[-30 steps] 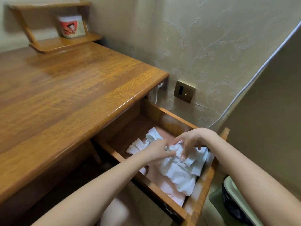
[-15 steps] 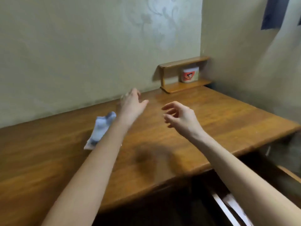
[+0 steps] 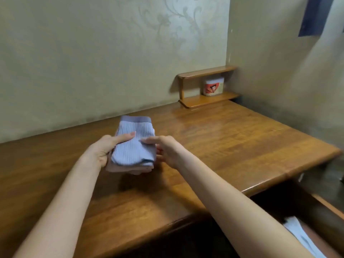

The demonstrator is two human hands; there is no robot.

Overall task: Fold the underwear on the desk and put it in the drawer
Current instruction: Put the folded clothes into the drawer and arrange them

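A light blue ribbed piece of underwear point(image 3: 135, 146) with a darker grey-blue waistband lies partly folded over a pinkish layer on the wooden desk point(image 3: 232, 146). My left hand point(image 3: 103, 150) grips its left edge, thumb on top and fingers under the cloth. My right hand point(image 3: 163, 149) holds the right edge, thumb pressing on top near the middle. The open drawer point(image 3: 327, 203) shows at the lower right below the desk edge, with folded white and pale clothes point(image 3: 296, 231) inside, partly hidden by my right forearm.
A small wooden shelf point(image 3: 208, 100) stands in the far corner of the desk with a white container point(image 3: 213, 87) bearing a red picture. Walls close the desk at the back and right. A dark blue cloth point(image 3: 314, 15) hangs at the upper right.
Both hands left the clothes in the drawer, swung to the desk, and now hold the blue underwear, which has moved from the far left toward the desk's middle.
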